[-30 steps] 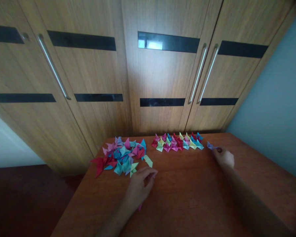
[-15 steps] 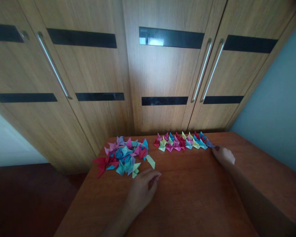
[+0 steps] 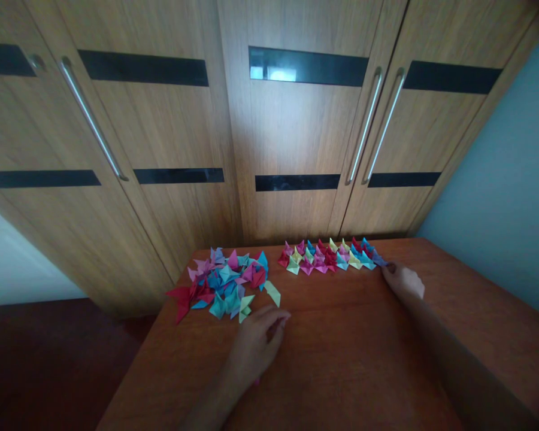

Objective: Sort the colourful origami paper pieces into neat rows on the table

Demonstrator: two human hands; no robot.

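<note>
My right hand (image 3: 403, 281) reaches to the right end of the rows, its thumb and fingertips pinched on a purple origami piece (image 3: 379, 259). That piece sits against a blue origami piece (image 3: 367, 261) in rows of pointed, folded paper in red, pink, yellow and blue. My left hand (image 3: 257, 342) hovers over or rests on the table in front of a loose origami pile (image 3: 227, 275), fingertips closed against the thumb. Whatever it holds, if anything, is hidden; a small pink bit (image 3: 257, 381) peeks out beneath it. Nearest to its fingers lie a pale green strip (image 3: 273, 294) and a green folded piece (image 3: 245, 308).
Everything lies on a reddish-brown wooden table (image 3: 336, 353). Behind its far edge stands a wooden wardrobe (image 3: 291, 131) with metal handles. A pale blue wall (image 3: 498, 185) rises at the right, and dark floor (image 3: 63, 359) shows at the left.
The purple piece has shifted slightly left, closer against the rows, with my right hand on it. A pink bit now shows below my left hand, which otherwise has hardly moved.
</note>
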